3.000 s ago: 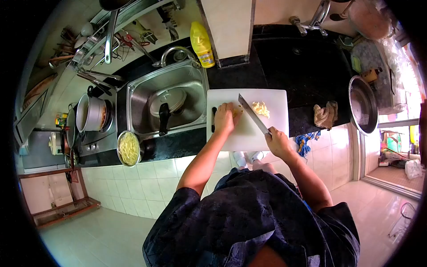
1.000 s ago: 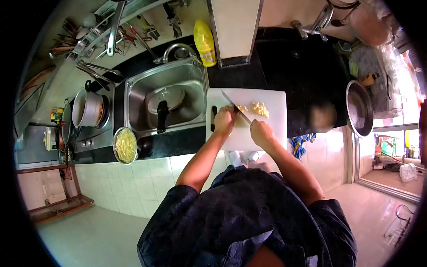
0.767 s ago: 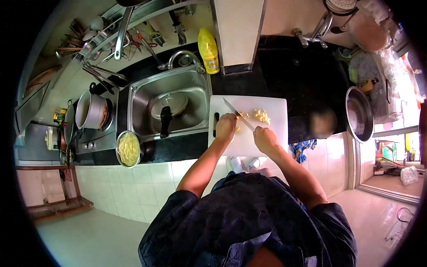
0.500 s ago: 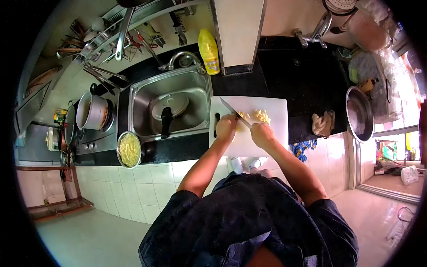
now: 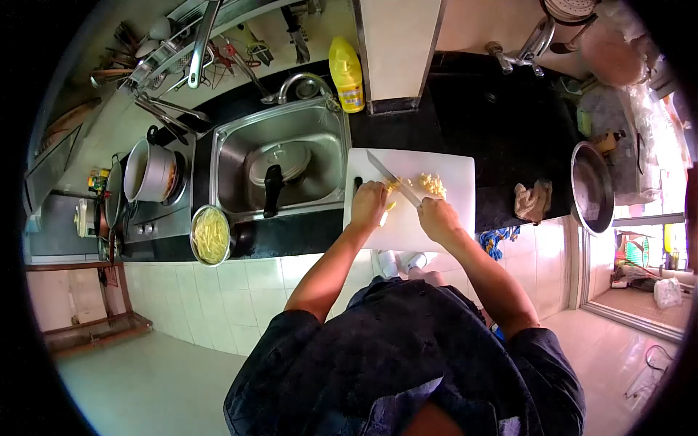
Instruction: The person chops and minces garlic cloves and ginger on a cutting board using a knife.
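Observation:
A kitchen knife [image 5: 393,177] is in my right hand [image 5: 438,219], its fingers wrapped round the handle. The blade slants up and left across the white cutting board [image 5: 454,224]. My left hand [image 5: 368,206] is closed close to the blade's left side, with pale yellow food pieces [image 5: 386,215] at its fingers; its grip is partly hidden. Small chopped yellow bits [image 5: 393,187] lie by the blade. Right of the knife is a pile of finely chopped pale yellow food [image 5: 432,186]. A black handle slot shows at the board's left edge, partly behind my left hand.
Left of the board is a steel sink [image 5: 236,152] holding a lid [image 5: 280,163] and a black-handled item [image 5: 273,190]. A bowl of pale green-yellow strips [image 5: 211,236] sits at the counter edge. A yellow bottle [image 5: 346,76], cloth [image 5: 533,200], metal basin [image 5: 590,187] and pot [image 5: 149,171] stand around.
My left hand has shifted slightly back from the blade, uncovering pale yellow pieces beside it. The knife remains in my right hand, its blade still over the board. The view has shifted a little.

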A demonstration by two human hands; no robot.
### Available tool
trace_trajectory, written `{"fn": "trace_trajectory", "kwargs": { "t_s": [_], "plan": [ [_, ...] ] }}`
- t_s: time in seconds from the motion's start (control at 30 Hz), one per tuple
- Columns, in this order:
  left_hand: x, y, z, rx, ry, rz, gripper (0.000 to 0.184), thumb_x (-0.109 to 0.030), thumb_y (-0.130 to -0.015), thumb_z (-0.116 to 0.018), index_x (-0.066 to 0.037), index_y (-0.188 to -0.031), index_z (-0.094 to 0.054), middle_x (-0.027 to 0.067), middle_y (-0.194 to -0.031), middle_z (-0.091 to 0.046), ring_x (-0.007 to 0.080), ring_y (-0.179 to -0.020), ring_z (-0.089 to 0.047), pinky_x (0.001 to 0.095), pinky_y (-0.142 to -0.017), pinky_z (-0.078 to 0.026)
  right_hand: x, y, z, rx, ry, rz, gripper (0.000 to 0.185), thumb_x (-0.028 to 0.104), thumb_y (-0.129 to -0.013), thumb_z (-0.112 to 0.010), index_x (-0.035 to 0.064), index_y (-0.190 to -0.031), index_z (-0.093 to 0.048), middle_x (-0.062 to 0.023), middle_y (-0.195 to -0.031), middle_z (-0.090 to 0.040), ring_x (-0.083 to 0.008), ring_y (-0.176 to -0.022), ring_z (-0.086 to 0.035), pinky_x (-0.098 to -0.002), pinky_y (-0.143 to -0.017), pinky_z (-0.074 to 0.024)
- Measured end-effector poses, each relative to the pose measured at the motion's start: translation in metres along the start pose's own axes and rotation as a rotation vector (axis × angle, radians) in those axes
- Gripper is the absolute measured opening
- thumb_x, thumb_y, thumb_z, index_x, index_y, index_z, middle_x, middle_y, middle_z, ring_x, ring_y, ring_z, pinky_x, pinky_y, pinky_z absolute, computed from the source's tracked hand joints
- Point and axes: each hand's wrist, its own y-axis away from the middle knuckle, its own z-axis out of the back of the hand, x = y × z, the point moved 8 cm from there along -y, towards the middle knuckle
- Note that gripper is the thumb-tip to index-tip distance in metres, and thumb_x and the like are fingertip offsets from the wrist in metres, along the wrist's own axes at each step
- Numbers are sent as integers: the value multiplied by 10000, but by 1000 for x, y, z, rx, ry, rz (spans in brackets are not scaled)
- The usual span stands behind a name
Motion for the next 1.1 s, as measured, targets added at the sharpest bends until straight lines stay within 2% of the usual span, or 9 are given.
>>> {"fn": "trace_trajectory", "kwargs": {
  "t_s": [0.07, 0.2, 0.33, 0.43, 0.57, 0.67, 0.87, 1.0, 1.1],
  "plan": [
    [10, -2, -7, -7, 100, 156, 143, -138, -934, -578, -17, -890, -641, 187, -873, -645, 363, -872, -617, 484, -807, -492, 0, 2, -7, 5, 8, -9, 301, 231, -955, -539, -34, -931, -679, -295, -919, -692, -464, -849, -689, -538, -779, -550],
    [9, 1, -4, -111, 175, 97, 143, -142, -911, -601, -8, -874, -635, 200, -870, -641, 389, -879, -610, 489, -817, -496, -2, -5, -32, 17, -40, -25, 290, 213, -946, -517, -22, -941, -687, -284, -927, -701, -469, -853, -691, -538, -789, -557],
    [6, 0, -13, 7, 52, -23, 208, -208, -859, -686, -9, -880, -627, 197, -870, -646, 370, -908, -626, 472, -826, -514, 4, -11, -4, 3, -44, -18, 329, 251, -973, -499, -18, -950, -687, -282, -918, -699, -468, -867, -684, -544, -794, -549],
    [2, 11, -6, -35, -39, 60, 247, -240, -835, -716, -17, -881, -621, 191, -869, -656, 346, -900, -645, 466, -811, -527, -5, -8, 6, -50, -74, -1, 337, 271, -982, -509, -15, -941, -682, -280, -909, -699, -461, -855, -685, -545, -782, -548],
    [18, -5, -27, 40, -54, 181, 187, -192, -863, -692, -25, -889, -613, 174, -837, -654, 352, -820, -646, 481, -772, -530, -4, 1, 5, -27, -29, 8, 326, 266, -980, -528, -22, -930, -672, -282, -884, -696, -464, -852, -687, -544, -780, -550],
    [12, -6, -5, -72, 131, 156, 174, -205, -889, -652, -37, -843, -641, 171, -795, -662, 374, -812, -653, 496, -754, -511, -3, 9, 0, -14, -6, 5, 309, 251, -975, -531, -27, -927, -659, -282, -867, -694, -466, -840, -690, -544, -773, -554],
    [15, -3, -14, -9, 45, 178, 78, -61, -860, -583, -28, -836, -649, 191, -883, -681, 385, -851, -656, 475, -780, -524, -9, 0, -31, 2, 29, 26, 235, 173, -940, -519, -27, -952, -643, -275, -876, -701, -464, -813, -697, -547, -760, -558],
    [13, -3, -5, -40, 117, 183, 109, -96, -876, -577, -25, -833, -648, 190, -857, -677, 389, -837, -656, 484, -766, -524, -3, -3, -14, -39, -11, 55, 311, 244, -965, -540, -33, -917, -671, -291, -860, -692, -481, -813, -688, -550, -744, -548],
    [11, -2, -9, -66, 66, 133, 138, -122, -896, -585, -20, -826, -644, 196, -842, -671, 383, -830, -656, 490, -757, -522, -3, -3, -27, 63, 9, 34, 259, 167, -941, -506, -31, -928, -672, -277, -916, -705, -448, -859, -706, -525, -768, -566]
  ]
}}
